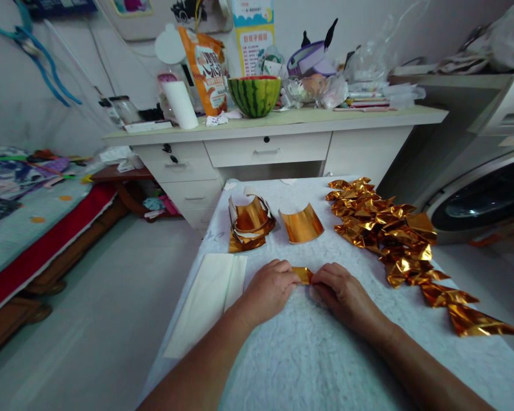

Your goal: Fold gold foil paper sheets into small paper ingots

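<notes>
A small strip of gold foil paper (pixel 302 275) stretches between my two hands, just over the cloth-covered table (pixel 282 354). My left hand (pixel 274 288) is closed on its left end, and my right hand (pixel 336 291) pinches its right end. Beyond them lies a curved sheet of gold foil paper (pixel 302 224). Left of that sheet is a curled stack of gold foil sheets (pixel 252 220). Folded gold foil pieces (pixel 379 228) are heaped along the table's right side. White paper sheets (pixel 201 302) lie flat beside my left forearm.
Behind the table stands a white desk (pixel 268 149) bearing a watermelon half (pixel 254 96), an orange snack bag (pixel 204 71) and a white roll (pixel 180 104). A washing machine (pixel 488 171) borders the right side. At the left is a bed (pixel 38 228).
</notes>
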`<state>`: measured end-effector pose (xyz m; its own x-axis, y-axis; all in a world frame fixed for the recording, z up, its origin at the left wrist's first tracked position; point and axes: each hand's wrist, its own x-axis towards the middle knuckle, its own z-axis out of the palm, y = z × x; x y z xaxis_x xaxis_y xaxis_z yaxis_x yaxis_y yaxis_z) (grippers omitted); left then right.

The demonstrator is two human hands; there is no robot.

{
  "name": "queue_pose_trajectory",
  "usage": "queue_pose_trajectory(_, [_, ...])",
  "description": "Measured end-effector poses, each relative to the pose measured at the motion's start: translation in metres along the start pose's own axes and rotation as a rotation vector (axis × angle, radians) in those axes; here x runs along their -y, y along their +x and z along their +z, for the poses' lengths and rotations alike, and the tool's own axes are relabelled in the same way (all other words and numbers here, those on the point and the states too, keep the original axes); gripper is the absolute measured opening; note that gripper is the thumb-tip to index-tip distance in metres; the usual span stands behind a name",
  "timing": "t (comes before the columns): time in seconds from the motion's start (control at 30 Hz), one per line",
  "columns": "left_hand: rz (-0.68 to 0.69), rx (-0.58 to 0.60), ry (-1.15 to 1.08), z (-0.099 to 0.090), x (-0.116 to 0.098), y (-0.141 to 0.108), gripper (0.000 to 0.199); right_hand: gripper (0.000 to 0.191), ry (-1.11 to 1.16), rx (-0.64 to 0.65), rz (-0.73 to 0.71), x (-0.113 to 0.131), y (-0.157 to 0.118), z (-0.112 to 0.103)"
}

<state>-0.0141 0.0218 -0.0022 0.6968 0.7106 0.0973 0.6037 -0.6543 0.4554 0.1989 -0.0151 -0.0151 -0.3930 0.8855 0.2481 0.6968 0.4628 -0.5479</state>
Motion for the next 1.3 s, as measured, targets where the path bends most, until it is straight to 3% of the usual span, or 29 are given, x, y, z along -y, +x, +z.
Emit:
queue_pose_trajectory(0.27, [-0.151,-0.057,-0.178,0.004,0.001,0.004,0.013,0.016,0.009,0.03,0.122,0.002,0.005,0.0])
queue_pose_trajectory(0.4, [-0.23,-0.054,-0.138,0.003,0.002,0.004,0.007,0.019,-0.022,0.029,0.191,0.004,0.008,0.002])
queue_pose_trajectory(0.63, [-0.229,-0.041,-0.078,0.001,0.007,0.002,0.011,0.016,-0.031,0.012,0.283,0.007,0.011,0.004])
queue_pose_trajectory(0.9, [-0.226,0.013,0.047,-0.001,0.004,0.004,0.016,0.018,-0.029,0.025,0.288,0.008,0.013,0.002])
queue_pose_trajectory(1.1, [-0.217,0.024,0.045,-0.003,0.004,0.004,0.014,0.007,-0.042,0.047,0.232,0.01,0.01,0.001])
queue_pose_trajectory(1.3, [-0.214,0.023,0.022,-0.005,0.002,0.004,0.015,0.01,-0.029,0.055,0.223,0.01,0.011,0.003])
